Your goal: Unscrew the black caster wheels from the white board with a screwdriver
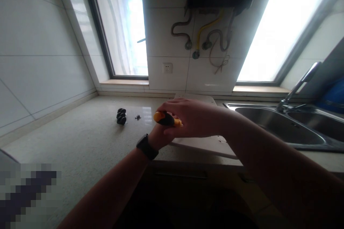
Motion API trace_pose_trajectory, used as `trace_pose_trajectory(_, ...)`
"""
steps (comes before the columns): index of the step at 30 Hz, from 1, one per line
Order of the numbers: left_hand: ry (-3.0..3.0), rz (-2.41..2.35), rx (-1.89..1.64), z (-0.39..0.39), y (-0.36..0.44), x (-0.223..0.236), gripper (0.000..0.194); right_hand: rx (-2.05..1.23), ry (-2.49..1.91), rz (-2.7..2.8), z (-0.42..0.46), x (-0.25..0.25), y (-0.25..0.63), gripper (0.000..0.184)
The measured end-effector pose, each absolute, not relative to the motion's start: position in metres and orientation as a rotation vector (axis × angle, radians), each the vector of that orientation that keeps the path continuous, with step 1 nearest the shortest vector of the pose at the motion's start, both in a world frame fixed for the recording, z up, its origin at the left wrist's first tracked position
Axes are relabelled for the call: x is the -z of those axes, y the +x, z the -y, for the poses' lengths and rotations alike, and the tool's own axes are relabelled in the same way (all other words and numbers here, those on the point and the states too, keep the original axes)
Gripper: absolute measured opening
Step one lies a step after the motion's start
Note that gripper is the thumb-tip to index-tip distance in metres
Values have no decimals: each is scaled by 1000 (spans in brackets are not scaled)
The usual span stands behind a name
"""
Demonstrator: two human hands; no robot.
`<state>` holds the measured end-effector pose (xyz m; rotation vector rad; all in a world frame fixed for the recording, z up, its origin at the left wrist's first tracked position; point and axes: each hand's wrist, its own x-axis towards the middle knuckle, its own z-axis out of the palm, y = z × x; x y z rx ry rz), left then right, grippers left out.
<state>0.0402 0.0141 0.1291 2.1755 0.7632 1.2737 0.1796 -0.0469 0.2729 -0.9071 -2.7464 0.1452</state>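
Note:
My right hand point(192, 116) is closed around a screwdriver point(167, 118) with an orange and black handle; its shaft and tip are hidden. My left hand point(159, 136), with a dark watch on the wrist, lies below and behind the right one, its fingers hidden. Under both hands a pale flat panel point(200, 145) rests on the counter, with small dark holes or marks near its right side. Left of the hands stand several black casters point(121, 116) in a cluster. A small pile of dark screws point(138, 117) lies between the casters and my hands.
A speckled light countertop point(88, 143) runs along the wall. To the right is a double steel sink point(271, 123) with a tall faucet point(298, 86). Hoses point(200, 35) hang from a wall unit above the counter. Below the counter edge is a drawer handle point(180, 175).

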Motion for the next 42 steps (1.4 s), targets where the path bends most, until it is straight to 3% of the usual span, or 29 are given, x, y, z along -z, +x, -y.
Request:
trace_pose_trajectory(4, 2259, -827, -1268, -12, 37, -138, 14, 30, -976, 2600, 49, -273, 175, 24)
trace_pose_trajectory(11, 2016, -923, -1193, -14, 37, -148, 17, 84, -1085, 2113, 23, -266, 197, 34)
trace_pose_trajectory(32, 2040, -818, -1176, -21, 45, -124, 19, 272, -1374, 1801, 18, -241, 208, 41)
trace_pose_trajectory(38, 2077, -739, -1161, -25, 46, -118, 21, 167, -1351, 1820, 11, -244, 213, 41)
trace_pose_trajectory(42, 2062, -775, -1241, -28, 48, -114, 14, -147, -1194, 1995, 4, -252, 222, 34)
